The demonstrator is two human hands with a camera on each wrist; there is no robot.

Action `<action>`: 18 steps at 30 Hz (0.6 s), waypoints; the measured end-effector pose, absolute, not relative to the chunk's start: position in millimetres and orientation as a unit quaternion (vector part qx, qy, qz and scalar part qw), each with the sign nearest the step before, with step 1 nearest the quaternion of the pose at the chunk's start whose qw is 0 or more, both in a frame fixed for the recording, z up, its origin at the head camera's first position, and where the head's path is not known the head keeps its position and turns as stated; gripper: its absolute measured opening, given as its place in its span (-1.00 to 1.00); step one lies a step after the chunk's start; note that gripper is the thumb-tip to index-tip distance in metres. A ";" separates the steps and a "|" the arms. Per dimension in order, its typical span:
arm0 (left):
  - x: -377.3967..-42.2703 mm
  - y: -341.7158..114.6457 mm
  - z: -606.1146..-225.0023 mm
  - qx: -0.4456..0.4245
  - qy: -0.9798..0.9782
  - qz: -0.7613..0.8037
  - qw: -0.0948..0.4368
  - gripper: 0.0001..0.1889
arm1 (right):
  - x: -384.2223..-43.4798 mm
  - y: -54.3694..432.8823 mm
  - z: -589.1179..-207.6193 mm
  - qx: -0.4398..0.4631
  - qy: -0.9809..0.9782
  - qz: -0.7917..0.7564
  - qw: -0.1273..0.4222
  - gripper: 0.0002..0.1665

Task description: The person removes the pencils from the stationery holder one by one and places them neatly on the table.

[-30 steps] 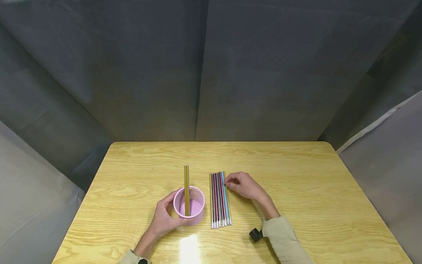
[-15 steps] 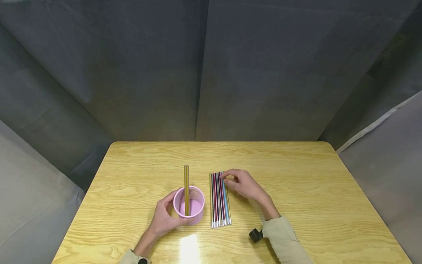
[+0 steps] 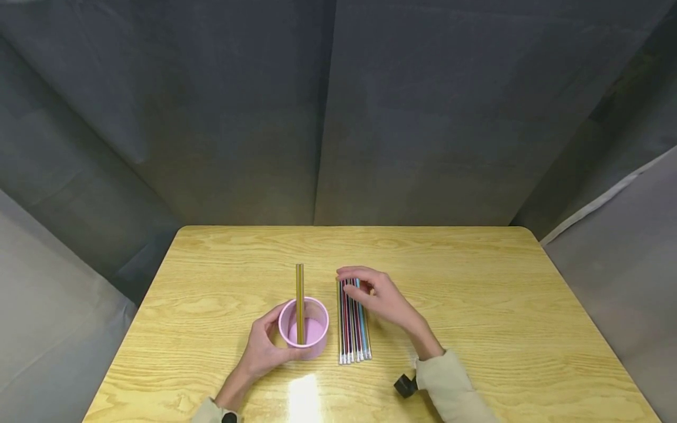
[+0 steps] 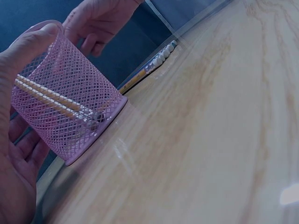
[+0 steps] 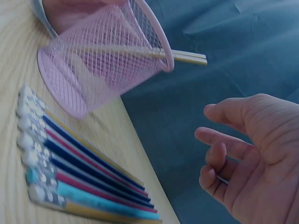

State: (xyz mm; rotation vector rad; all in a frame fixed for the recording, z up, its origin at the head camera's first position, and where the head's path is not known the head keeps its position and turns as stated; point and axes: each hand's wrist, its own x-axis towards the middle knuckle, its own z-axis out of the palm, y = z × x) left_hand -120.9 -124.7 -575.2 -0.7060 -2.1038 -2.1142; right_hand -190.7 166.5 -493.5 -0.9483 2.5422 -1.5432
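Note:
My left hand point(image 3: 263, 350) grips a pink mesh pencil cup point(image 3: 319, 350) by its side, thumb at the rim. Two yellow pencils point(image 3: 300, 288) lean inside it, eraser ends down on the cup's floor in the left wrist view. To the right of the cup lies a flat row of several pencils point(image 3: 351, 341) in yellow, dark blue, red and light blue, their erasers towards me. My right hand point(image 3: 385, 299) hovers over the row's far end, fingers loosely bent. In the right wrist view a gap shows between thumb and forefinger, and the right hand point(image 5: 252, 154) holds nothing.
The light wooden table point(image 3: 476, 282) ends at a straight far edge. Grey cloth point(image 3: 254, 117) hangs behind and at both sides. A small black device point(image 3: 405, 386) sticks out from the right sleeve point(image 3: 446, 379).
My right hand has moved left across the far ends of the pencils, from the row's right side towards its left edge, and its fingers have spread. The left hand and cup stay put.

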 end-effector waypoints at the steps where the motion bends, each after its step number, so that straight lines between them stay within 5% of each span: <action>1: -120.6 -124.7 -574.7 -0.227 -0.686 -0.690 0.035 -0.03 | -189.3 164.2 -492.7 -0.310 0.811 -0.497 0.008 -0.71; 18: -121.7 -124.4 -575.0 -0.246 -0.683 -0.686 0.044 -0.04 | -163.8 122.2 -498.7 -0.353 0.785 -0.508 0.027 -0.54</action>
